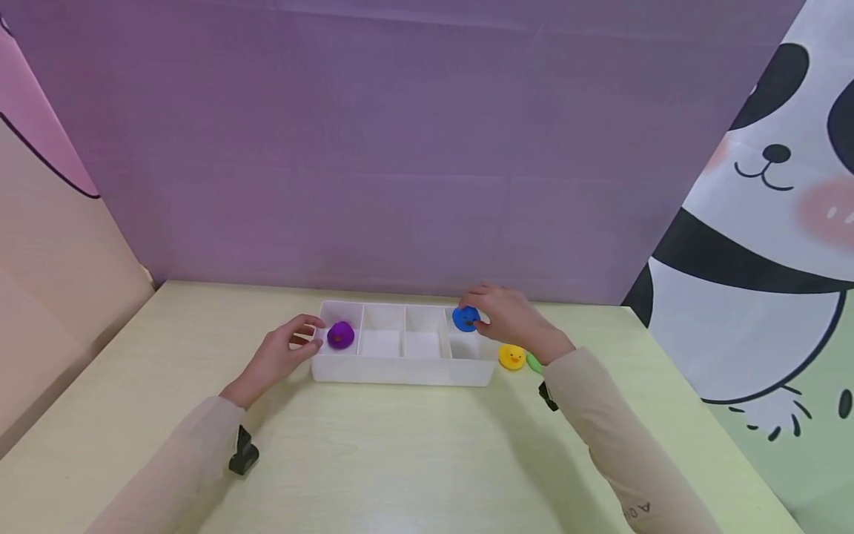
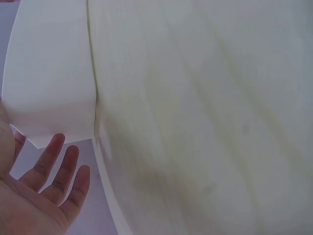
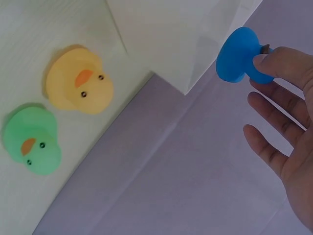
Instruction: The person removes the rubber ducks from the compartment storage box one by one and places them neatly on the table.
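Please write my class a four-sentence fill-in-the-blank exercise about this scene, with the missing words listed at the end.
1. The held duck, in the right hand, is ____.
2. The white box has ____ compartments in a row.
3. The boxed duck, near the left hand, is ____.
4. The table duck lying beside the green duck is ____.

Missing words: blue; four; purple; yellow.
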Available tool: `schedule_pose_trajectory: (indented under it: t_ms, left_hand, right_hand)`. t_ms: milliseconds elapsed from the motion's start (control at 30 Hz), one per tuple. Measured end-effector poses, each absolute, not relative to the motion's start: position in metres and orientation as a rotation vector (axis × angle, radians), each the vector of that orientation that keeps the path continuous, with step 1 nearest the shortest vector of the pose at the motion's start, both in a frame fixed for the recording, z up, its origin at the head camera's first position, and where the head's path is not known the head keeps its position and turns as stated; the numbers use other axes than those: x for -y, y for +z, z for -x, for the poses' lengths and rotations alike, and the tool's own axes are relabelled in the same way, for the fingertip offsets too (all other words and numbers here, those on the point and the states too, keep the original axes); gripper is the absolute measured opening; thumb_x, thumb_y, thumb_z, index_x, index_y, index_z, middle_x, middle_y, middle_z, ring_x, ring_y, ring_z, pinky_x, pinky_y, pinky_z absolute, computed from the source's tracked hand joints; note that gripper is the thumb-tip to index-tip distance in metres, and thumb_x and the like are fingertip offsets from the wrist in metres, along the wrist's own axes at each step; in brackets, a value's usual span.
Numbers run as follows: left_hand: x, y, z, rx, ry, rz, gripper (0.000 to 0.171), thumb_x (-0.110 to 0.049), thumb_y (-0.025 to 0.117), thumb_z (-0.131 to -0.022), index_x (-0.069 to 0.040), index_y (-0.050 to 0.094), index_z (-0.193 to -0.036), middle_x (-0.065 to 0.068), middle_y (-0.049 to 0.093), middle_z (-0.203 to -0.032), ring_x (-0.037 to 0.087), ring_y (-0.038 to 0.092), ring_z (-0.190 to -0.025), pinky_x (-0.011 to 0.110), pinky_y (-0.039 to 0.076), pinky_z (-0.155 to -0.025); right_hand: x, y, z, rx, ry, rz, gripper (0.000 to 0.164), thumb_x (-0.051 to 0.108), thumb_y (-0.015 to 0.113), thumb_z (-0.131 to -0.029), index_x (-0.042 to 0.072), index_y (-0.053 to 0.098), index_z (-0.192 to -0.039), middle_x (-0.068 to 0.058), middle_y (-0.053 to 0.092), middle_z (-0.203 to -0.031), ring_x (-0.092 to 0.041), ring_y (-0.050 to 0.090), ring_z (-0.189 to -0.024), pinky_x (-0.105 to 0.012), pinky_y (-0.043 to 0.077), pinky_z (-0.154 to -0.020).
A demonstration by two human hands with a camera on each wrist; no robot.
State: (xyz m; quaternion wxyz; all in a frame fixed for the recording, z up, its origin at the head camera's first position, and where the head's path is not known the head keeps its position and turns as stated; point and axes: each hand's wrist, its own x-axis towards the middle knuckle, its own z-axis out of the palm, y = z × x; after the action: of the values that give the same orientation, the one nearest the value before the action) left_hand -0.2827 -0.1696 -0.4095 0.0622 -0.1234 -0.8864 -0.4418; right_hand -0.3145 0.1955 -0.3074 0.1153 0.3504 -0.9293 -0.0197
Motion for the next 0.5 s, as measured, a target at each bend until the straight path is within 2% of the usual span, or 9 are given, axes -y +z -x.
schedule_pose_trajectory:
  t_ms: [500]
  left_hand:
    - [0.170, -0.409, 0.282, 2.677, -1.354, 0.374, 0.028, -0.017, 0.058, -0.088, -0.014, 0.054, -0.116, 0.019, 0.058, -0.115, 0.034, 0.058, -0.099, 0.044, 0.051, -0.082]
  right_hand:
    - [-0.239, -0.309, 0.311, 2.761, -0.049, -0.911, 0.030, 0.013, 0.074, -0.074, 0.012, 0.065, -0.103, -0.004, 0.064, -0.103, -0.024, 0.058, -0.096, -0.041, 0.052, -0.080]
